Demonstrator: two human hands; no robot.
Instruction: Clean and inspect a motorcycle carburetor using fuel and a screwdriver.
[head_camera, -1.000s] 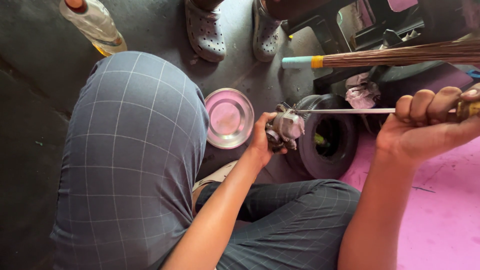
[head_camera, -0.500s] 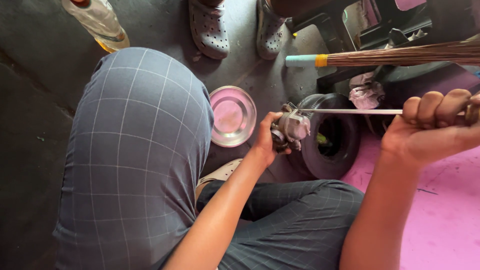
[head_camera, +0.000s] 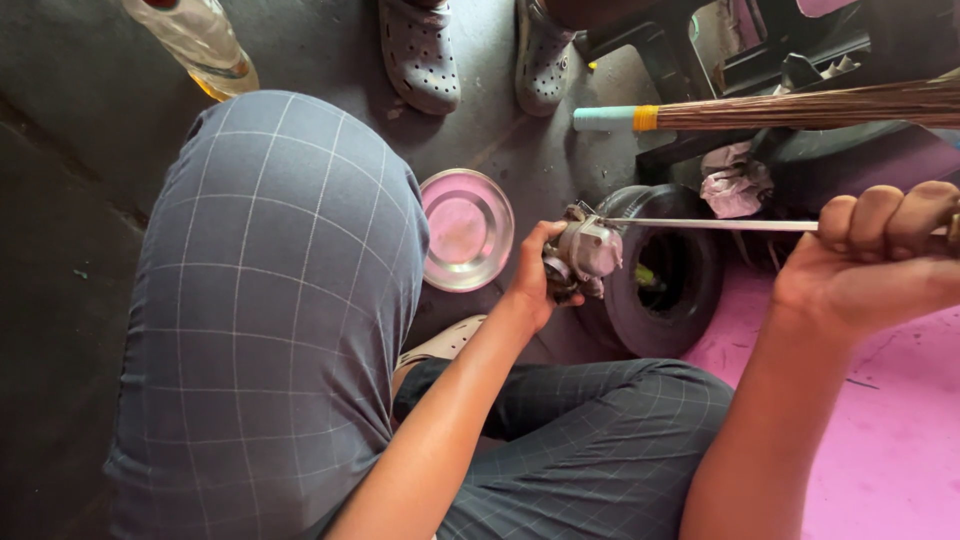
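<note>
While the person sits low with knees raised, the left hand (head_camera: 535, 275) at frame centre wraps closed around a small grey metal part (head_camera: 585, 252), held above the floor. Right hand (head_camera: 880, 255), right edge: fist shut on the handle end of a long thin screwdriver (head_camera: 715, 224), whose shaft runs level leftward until its tip meets the top of the part.

Surface: dark grey concrete floor (head_camera: 70, 200), stained and scuffed, filling the left and top of the frame; lower right, a bright pink sheet (head_camera: 880, 440) with dark smudges.

Items on floor:
- Round steel dish (head_camera: 465, 230), just left of the left hand, reflecting pink.
- Small black tyre (head_camera: 660, 270), directly behind and below the part, at the pink sheet's edge.
- Crumpled rag (head_camera: 735, 180), above the tyre.
- Broom (head_camera: 800, 108), upper right, lying level, pale handle with yellow band.
- Plastic bottle (head_camera: 195, 40), upper left, holding yellowish liquid.
- Pair of grey clogs (head_camera: 420, 55), top centre, worn by another person.

Foreground: grey checked trousers (head_camera: 270, 300), lower left and bottom centre.
</note>
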